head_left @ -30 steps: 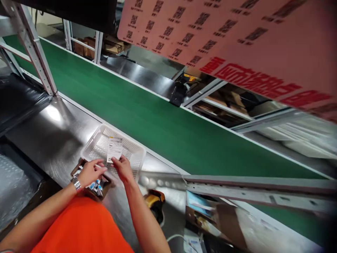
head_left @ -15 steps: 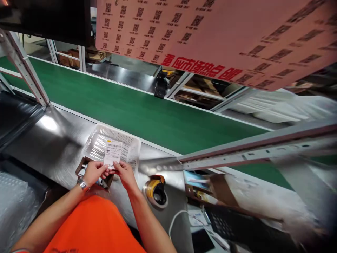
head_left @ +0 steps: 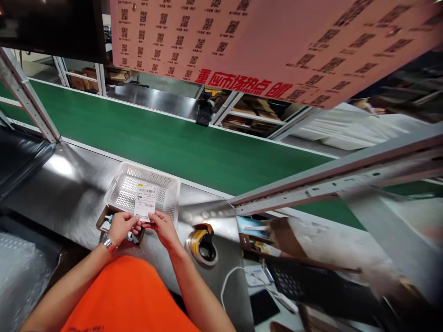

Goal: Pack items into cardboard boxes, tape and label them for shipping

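Note:
A white printed shipping label (head_left: 145, 201) with a barcode and a small yellow mark is pinched at its lower edge by both hands. My left hand (head_left: 122, 227), a metal watch on its wrist, grips the lower left corner. My right hand (head_left: 164, 228) has its thumb on the lower right part. Behind the label stands a white perforated plastic basket (head_left: 175, 191). Below my left hand is an open cardboard box (head_left: 101, 217) with small white and blue items, partly hidden by the hand.
A tape dispenser (head_left: 202, 244) stands on the metal table (head_left: 83, 184) to the right. Beyond the table runs a green conveyor belt (head_left: 155, 133). A pink board (head_left: 263, 46) with QR codes hangs above, and a slanted metal rail (head_left: 294, 189) crosses at right. A keyboard (head_left: 294, 281) lies lower right.
The view has shifted slightly, so the board and rail sit further left and higher. Both hands keep the same grip on the label.

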`<state>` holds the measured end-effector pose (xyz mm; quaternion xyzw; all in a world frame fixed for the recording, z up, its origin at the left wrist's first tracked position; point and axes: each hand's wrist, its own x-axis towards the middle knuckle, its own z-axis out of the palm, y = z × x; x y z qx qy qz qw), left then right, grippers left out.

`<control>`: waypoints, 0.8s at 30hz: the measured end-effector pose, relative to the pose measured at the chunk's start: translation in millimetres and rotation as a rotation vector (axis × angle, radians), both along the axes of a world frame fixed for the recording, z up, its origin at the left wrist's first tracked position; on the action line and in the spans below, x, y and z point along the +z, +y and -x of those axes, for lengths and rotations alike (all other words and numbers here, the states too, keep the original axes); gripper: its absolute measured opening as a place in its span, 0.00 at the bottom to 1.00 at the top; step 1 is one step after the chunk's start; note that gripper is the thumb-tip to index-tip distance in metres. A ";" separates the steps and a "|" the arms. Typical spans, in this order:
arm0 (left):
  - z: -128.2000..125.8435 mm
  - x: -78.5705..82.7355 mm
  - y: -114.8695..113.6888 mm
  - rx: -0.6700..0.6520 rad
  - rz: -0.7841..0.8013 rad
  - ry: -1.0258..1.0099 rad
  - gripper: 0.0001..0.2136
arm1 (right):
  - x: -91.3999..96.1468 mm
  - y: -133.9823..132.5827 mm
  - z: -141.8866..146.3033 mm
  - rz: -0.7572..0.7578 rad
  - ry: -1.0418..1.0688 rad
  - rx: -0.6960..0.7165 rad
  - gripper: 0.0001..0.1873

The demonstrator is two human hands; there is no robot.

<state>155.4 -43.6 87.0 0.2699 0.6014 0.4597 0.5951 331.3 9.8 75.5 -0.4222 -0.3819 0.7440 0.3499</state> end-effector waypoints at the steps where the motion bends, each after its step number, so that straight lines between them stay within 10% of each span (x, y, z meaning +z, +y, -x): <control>1: -1.0 -0.1 0.1 -0.001 0.002 0.000 0.24 | 0.6 -0.3 -1.2 0.004 0.004 0.000 0.24; 24: -10.2 -5.3 2.9 -0.033 0.004 -0.006 0.26 | -3.6 -0.6 -11.4 0.026 -0.002 -0.021 0.19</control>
